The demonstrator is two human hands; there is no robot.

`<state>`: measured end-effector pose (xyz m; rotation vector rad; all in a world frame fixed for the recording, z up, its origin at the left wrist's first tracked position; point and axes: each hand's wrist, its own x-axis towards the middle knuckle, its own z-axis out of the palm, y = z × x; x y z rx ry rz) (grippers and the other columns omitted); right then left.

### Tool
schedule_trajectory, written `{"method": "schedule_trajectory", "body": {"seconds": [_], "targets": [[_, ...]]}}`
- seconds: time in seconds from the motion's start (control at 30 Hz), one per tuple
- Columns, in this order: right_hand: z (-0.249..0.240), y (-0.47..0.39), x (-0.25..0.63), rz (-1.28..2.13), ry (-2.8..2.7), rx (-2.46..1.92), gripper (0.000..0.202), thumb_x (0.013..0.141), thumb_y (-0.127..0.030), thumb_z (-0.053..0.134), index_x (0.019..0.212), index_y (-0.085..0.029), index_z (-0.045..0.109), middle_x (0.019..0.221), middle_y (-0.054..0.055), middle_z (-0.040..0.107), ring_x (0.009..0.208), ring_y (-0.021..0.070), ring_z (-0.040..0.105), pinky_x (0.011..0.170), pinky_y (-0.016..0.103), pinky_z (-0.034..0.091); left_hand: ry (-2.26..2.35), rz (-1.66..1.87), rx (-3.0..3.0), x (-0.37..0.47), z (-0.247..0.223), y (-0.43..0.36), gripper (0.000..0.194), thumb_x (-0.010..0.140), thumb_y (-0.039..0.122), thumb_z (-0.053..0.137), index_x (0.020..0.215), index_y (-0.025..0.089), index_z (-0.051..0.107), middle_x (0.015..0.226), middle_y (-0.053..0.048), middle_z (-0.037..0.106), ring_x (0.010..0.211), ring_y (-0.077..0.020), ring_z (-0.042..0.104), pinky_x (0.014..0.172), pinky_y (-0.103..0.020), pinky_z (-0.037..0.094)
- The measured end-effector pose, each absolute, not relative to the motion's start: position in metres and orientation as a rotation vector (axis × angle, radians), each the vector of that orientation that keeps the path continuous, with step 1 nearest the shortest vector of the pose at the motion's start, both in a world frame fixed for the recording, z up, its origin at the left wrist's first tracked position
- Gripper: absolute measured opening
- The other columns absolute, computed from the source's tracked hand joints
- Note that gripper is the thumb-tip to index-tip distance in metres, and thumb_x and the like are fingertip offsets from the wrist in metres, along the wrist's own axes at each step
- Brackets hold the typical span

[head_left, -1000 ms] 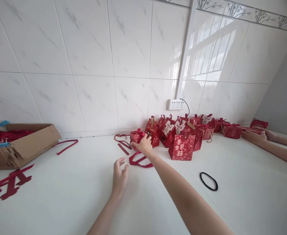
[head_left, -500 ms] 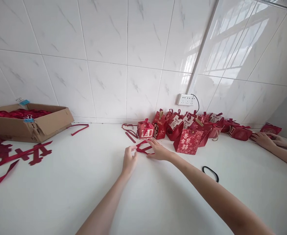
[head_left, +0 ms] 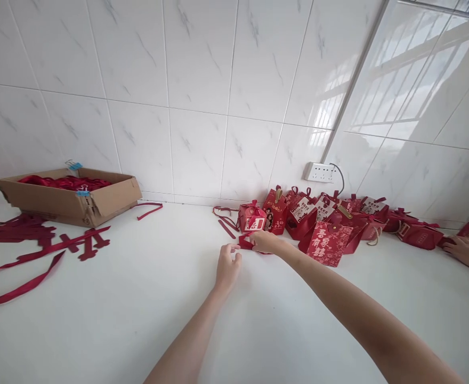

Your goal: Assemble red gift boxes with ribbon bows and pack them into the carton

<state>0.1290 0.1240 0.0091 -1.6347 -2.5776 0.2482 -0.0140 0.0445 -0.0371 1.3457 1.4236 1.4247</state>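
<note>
A strip of red ribbon [head_left: 244, 243] lies low on the white tabletop, between my two hands. My right hand [head_left: 265, 242] reaches over its right part with bent fingers closed on it; the fingertips are partly hidden. At the ribbon's left end, my left hand [head_left: 228, 265] rests with curled fingers, a gap showing between thumb and forefinger. Its fingertips come right up to the ribbon. Just behind the hands stands a small red gift box [head_left: 252, 217] with a bow on top and a white-framed panel.
Several red gift boxes [head_left: 330, 244] crowd the right, below a power strip [head_left: 321, 172]. At left, a cardboard box [head_left: 114, 205] holds red ribbons, with cut red pieces [head_left: 22, 232] and a loose ribbon [head_left: 22, 289] nearby. A co-worker's hand [head_left: 468, 252] is at far right.
The view has swung left. The ribbon, before an open loop between my hands, now looks flatter and more covered. My right hand's fingers, earlier stretched out, have bent down onto it.
</note>
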Motion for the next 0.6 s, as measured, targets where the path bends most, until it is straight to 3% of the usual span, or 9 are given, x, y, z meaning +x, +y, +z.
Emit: {"method": "schedule_trajectory", "body": {"seconds": [0.27, 0.43, 0.6], "targets": [[0.033, 0.137, 0.092, 0.206, -2.659, -1.623, 0.012, 0.077, -0.013, 0.06, 0.088, -0.013, 0.064, 0.091, 0.007, 0.067, 0.082, 0.0161, 0.062, 0.061, 0.022, 0.042, 1.405, 1.388, 1.329, -0.011, -0.038, 0.04, 0.02, 0.073, 0.01, 0.043, 0.087, 0.019, 0.054, 0.107, -0.008, 0.056, 0.107, -0.0211, 0.052, 0.085, -0.032, 0.043], [0.042, 0.156, 0.064, 0.116, -2.502, -1.64, 0.012, 0.079, -0.013, 0.053, 0.084, -0.015, 0.065, 0.082, 0.007, 0.069, 0.078, 0.0184, 0.064, 0.057, 0.022, 0.038, 1.423, 1.374, 1.335, -0.01, -0.039, 0.039, 0.024, 0.074, 0.007, 0.04, 0.09, 0.018, 0.053, 0.106, -0.008, 0.055, 0.104, -0.0199, 0.053, 0.088, -0.032, 0.042], [0.041, 0.172, 0.045, 0.086, -2.402, -1.66, 0.022, 0.076, -0.008, 0.055, 0.096, -0.012, 0.065, 0.091, 0.012, 0.069, 0.087, 0.0228, 0.065, 0.062, 0.023, 0.041, 1.451, 1.383, 1.359, -0.008, -0.041, 0.037, 0.026, 0.072, 0.005, 0.041, 0.091, 0.017, 0.055, 0.104, -0.008, 0.056, 0.103, -0.0187, 0.054, 0.088, -0.03, 0.041]]}}
